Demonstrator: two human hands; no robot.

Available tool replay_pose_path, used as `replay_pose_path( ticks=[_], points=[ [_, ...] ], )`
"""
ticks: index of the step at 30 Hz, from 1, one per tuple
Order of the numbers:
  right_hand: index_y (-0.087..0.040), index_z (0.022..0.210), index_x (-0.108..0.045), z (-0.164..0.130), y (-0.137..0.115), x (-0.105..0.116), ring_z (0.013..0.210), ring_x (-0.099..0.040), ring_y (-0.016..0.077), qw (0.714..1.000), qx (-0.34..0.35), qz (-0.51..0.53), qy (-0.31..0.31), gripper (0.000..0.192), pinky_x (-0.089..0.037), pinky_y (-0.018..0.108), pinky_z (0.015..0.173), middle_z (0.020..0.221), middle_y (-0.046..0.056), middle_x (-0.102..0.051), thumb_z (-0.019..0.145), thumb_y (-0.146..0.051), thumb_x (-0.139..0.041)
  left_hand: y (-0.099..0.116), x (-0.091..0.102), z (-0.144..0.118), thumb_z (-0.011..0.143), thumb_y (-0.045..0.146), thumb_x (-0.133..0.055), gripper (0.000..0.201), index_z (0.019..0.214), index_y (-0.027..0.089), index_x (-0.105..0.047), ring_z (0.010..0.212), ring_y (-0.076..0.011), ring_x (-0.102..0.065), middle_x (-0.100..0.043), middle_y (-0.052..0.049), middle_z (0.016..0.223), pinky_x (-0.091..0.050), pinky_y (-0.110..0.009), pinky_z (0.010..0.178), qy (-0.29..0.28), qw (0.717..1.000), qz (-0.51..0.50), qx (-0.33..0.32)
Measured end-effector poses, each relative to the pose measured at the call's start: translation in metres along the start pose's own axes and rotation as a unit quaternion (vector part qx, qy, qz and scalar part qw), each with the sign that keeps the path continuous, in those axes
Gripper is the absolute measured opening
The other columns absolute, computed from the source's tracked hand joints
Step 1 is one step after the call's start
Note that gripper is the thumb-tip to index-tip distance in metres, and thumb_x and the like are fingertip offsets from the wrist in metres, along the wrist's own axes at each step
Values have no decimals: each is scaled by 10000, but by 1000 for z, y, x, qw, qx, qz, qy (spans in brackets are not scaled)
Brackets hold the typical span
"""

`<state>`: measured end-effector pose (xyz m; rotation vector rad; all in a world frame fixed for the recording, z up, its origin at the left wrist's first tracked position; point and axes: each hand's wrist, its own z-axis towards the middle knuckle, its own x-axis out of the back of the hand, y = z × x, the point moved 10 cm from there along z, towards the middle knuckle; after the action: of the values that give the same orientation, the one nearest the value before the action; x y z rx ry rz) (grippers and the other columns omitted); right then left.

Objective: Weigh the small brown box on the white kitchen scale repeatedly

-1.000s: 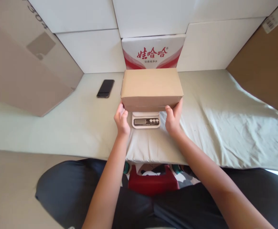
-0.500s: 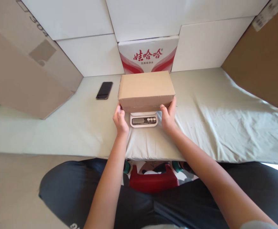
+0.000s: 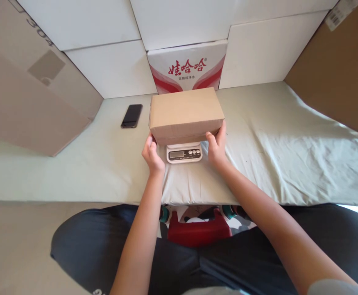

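Note:
A closed brown cardboard box [image 3: 185, 108] is held between my two hands, over a small white digital scale [image 3: 184, 155]. My left hand [image 3: 152, 155] grips the box's lower left corner, its fingers partly hidden beneath. At the lower right corner my right hand [image 3: 217, 145] is closed on it, thumb on the front face. The scale's display and buttons show in front of the box, while its weighing plate is mostly covered. Whether the box rests on the plate or hangs just above it, I cannot tell.
A black phone [image 3: 132, 116] lies left of the box on the pale green cloth [image 3: 105, 172]. Behind stand white cartons [image 3: 255, 53] and one with red lettering [image 3: 188, 67]. Large brown cartons flank the left [image 3: 44, 94] and right [image 3: 338, 69]. Under the edge is a red stool [image 3: 199, 234].
The view has shifted slightly. Both hands keep their hold on the cardboard box, which stays over the scale with little visible movement.

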<state>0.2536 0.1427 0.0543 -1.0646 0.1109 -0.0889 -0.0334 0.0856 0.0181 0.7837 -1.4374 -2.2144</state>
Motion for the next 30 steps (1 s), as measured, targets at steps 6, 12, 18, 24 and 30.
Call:
replay_pose_path(
  ticks=[6, 12, 18, 24, 30],
  points=[
    [-283, 1488, -437, -1, -2, -1, 1495, -510, 334, 1000, 5, 12, -5, 669, -373, 594, 1333, 1567, 134, -541, 909, -581, -588, 5, -3, 0, 916, 464, -570, 601, 1383, 118, -720, 1405, -312, -659, -734, -173, 1438, -507, -435, 1204, 1, 1000, -6, 6],
    [-341, 1494, -420, 2, 0, 11, 1591, -431, 330, 998, 15, 48, 35, 676, -313, 607, 1364, 1634, 90, -477, 904, -633, -573, 17, 4, 4, 1001, 498, -437, 599, 1469, 195, -657, 1565, -266, -504, -598, -114, 1621, -404, -408, 1302, 27, 999, -21, -18],
    [-344, 1397, -458, 8, 16, 26, 1522, -509, 328, 992, -9, 71, 106, 569, -373, 629, 1309, 1545, 83, -526, 900, -621, -479, 7, 8, 15, 1045, 533, -369, 616, 1516, 207, -596, 1619, -252, -422, -504, -99, 1698, -332, -408, 1346, 33, 999, -30, 2],
    [-303, 1283, -494, 15, 41, 42, 1356, -616, 280, 982, -70, 87, 155, 461, -449, 607, 1225, 1375, 91, -608, 917, -576, -425, 1, 6, 23, 1024, 513, -369, 621, 1478, 183, -635, 1581, -255, -482, -546, -126, 1663, -387, -402, 1309, 47, 998, -46, 17],
    [-271, 1167, -553, 19, 65, 48, 1202, -683, 246, 962, -132, 136, 195, 412, -499, 538, 1146, 1183, 62, -684, 912, -581, -461, -6, 0, 25, 996, 544, -424, 665, 1440, 108, -659, 1529, -274, -549, -619, -186, 1581, -445, -384, 1266, 53, 997, -53, 27]
  ],
)
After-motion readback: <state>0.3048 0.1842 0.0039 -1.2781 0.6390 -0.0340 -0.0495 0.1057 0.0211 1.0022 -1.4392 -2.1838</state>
